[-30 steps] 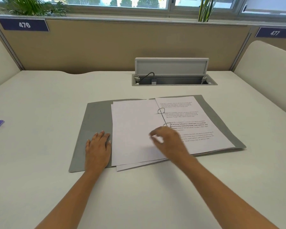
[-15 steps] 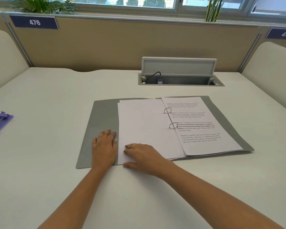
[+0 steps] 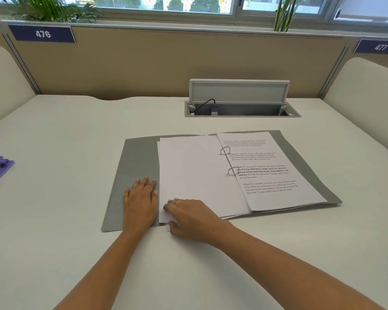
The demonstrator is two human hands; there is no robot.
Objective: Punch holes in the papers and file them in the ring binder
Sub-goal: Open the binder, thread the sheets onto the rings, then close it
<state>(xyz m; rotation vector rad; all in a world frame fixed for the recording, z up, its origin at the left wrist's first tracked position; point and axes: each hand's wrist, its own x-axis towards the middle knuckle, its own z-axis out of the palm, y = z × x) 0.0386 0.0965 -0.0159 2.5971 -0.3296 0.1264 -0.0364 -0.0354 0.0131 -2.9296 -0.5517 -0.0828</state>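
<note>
Left hand [image 3: 140, 202] is lying flat, fingers straight, on the open grey ring binder [image 3: 130, 166]; right hand [image 3: 193, 218], at its three o'clock, is pinching a corner of the papers [image 3: 188, 171].

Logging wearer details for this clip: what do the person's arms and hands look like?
The left forearm and right forearm are bare, with no sleeves, watch or bracelet in view. The right hand wears a gold ring on one finger; the left hand shows no jewellery.
</note>
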